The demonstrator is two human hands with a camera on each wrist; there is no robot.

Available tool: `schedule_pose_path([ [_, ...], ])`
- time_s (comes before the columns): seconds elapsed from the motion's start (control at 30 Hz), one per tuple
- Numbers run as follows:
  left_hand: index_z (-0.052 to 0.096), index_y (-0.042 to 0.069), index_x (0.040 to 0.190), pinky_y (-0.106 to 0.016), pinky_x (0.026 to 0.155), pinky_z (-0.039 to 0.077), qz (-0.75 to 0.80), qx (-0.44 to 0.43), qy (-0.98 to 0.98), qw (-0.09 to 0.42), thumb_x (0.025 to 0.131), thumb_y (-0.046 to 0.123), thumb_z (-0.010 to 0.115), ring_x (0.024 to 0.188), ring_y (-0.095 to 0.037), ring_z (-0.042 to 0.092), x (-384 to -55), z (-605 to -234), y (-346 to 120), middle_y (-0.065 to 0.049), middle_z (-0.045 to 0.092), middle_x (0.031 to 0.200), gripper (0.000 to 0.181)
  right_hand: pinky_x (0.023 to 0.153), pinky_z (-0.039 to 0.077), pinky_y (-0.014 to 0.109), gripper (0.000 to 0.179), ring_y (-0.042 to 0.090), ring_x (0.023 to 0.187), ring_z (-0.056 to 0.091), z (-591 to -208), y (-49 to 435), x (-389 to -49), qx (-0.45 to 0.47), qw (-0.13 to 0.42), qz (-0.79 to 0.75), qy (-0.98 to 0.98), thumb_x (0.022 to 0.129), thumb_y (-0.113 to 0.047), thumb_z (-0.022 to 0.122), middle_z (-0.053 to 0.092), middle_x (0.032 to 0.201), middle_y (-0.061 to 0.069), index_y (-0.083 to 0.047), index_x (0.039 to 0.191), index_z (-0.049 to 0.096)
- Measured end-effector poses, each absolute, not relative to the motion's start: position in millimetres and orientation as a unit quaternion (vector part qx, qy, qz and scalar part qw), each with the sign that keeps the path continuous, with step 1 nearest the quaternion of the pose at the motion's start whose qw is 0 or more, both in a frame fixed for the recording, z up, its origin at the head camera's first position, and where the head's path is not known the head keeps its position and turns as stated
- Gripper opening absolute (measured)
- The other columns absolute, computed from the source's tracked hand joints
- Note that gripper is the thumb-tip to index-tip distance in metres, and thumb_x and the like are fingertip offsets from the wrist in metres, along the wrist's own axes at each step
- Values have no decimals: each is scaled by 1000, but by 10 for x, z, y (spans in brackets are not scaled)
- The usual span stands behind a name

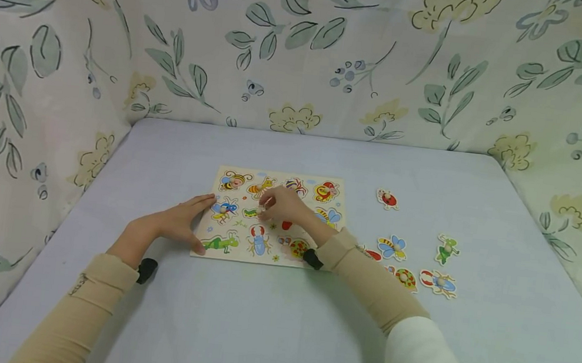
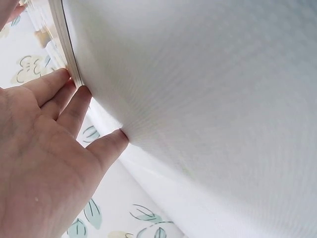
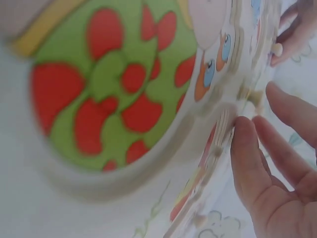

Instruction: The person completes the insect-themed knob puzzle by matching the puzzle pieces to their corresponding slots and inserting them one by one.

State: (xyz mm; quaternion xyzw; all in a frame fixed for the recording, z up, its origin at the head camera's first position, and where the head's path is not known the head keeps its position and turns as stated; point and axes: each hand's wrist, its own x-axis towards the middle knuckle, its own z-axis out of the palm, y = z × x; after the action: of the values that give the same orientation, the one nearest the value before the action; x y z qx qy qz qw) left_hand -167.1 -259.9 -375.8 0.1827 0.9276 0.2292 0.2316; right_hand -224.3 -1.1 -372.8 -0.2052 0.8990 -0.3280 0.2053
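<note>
A wooden insect puzzle board (image 1: 238,253) lies on the table. My left hand (image 1: 178,223) rests at its left edge with fingers spread, the thumb over the lower left corner. In the left wrist view, fingertips (image 2: 81,94) of that hand touch the board's edge. My right hand (image 1: 285,207) is over the board's middle, thumb and fingers closing round a small knob (image 2: 42,37) side of the row. The green caterpillar puzzle piece (image 1: 251,213) shows beside its fingertips, partly hidden by the hand. The right wrist view shows the thumb (image 3: 245,144) close to the board's surface.
Right of the board lie several loose pieces: a ladybug (image 1: 387,199), a blue-winged insect (image 1: 392,248), a green grasshopper (image 1: 446,249), a stag beetle (image 1: 439,283) and a spotted round one (image 1: 405,278). My right sleeve (image 1: 366,272) partly covers others. Floral cloth (image 1: 304,53) hangs behind.
</note>
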Motion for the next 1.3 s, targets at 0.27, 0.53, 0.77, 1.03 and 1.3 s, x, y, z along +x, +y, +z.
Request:
schedule_pose_path([
  [0.27, 16, -5, 152, -66, 112, 13, 225, 179, 929, 233, 68, 30, 86, 144, -46, 8, -1679, -3764, -2598, -22, 9, 160, 115, 86, 52, 31, 27, 19, 101, 63, -3765, 220, -2236, -189, 217, -369, 883, 86, -17, 75, 70, 107, 4, -7, 110, 71],
  [0.53, 16, -5, 153, -66, 112, 15, 229, 176, 928, 235, 68, 31, 86, 144, -47, 8, -1673, -3777, -2610, -22, 9, 160, 116, 82, 53, 30, 26, 20, 100, 62, -3729, 404, -2179, -174, 215, -376, 884, 87, -17, 73, 69, 109, 6, -6, 110, 71],
  [0.77, 16, -4, 153, -66, 112, 15, 226, 176, 929, 233, 68, 31, 87, 144, -47, 9, -1661, -3777, -2614, -22, 9, 160, 116, 88, 51, 35, 26, 22, 103, 61, -3690, 570, -2108, -182, 222, -382, 879, 87, -18, 73, 70, 108, 5, -6, 109, 71],
  [1.03, 16, -4, 153, -66, 112, 16, 225, 174, 930, 234, 68, 32, 87, 144, -47, 9, -1666, -3773, -2602, -21, 9, 160, 116, 84, 53, 33, 29, 22, 102, 62, -3672, 813, -2016, -161, 230, -385, 879, 87, -20, 73, 69, 110, 6, -7, 112, 71],
  [1.3, 16, -3, 153, -66, 112, 16, 221, 178, 930, 233, 68, 33, 86, 144, -47, 9, -1679, -3785, -2599, -20, 9, 160, 116, 81, 53, 31, 24, 21, 96, 64, -3667, 1029, -1934, -153, 219, -379, 886, 87, -16, 73, 71, 102, 6, -4, 108, 71],
])
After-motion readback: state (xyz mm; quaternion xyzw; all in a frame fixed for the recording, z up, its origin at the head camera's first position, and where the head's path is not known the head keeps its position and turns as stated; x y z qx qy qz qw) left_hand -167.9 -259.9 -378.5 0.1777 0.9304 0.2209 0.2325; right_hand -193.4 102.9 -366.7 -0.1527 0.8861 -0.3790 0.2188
